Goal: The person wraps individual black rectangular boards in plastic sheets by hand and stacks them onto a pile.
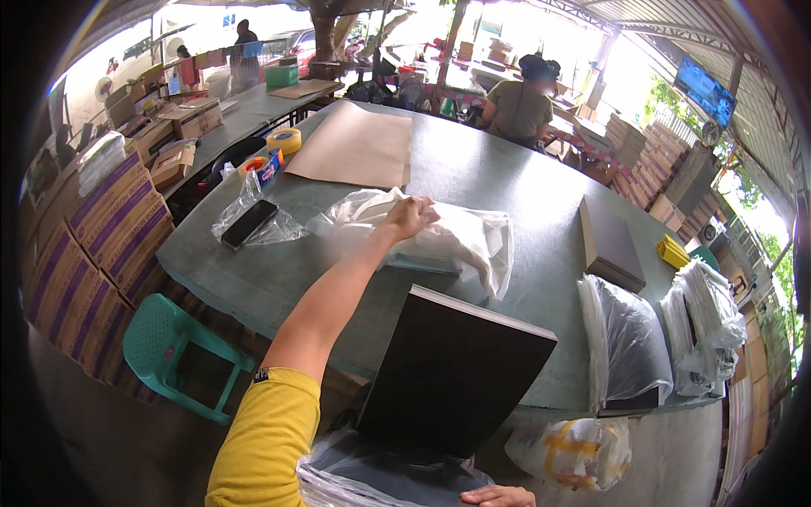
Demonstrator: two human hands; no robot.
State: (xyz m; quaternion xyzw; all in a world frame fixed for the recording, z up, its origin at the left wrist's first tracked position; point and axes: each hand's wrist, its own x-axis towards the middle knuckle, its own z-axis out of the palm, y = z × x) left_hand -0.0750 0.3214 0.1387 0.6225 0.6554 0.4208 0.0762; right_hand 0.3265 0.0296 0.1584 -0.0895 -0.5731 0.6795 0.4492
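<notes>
My left hand [412,217] reaches over the table, its fingers closed on white, see-through plastic bags [473,228] lying in a loose, crumpled pile. A thick book with a black cover [460,363] and pale page edges stands tilted at the table's near edge, below the bags. Its lower end meets dark items in clear plastic wrapping [380,465] close to my body; whether it sits inside that plastic, I cannot tell. At the bottom edge my right hand [498,497] lies with its fingers flat on the wrapped dark surface; the rest of it is cut off.
Brown paper [359,144], tape rolls [284,140] and a phone [250,224] lie on the table [481,169]. To the right are another dark book [610,245] and plastic-wrapped bundles [625,338]. A green stool [182,346] and stacked cartons [93,253] flank the left. A person [519,106] sits beyond.
</notes>
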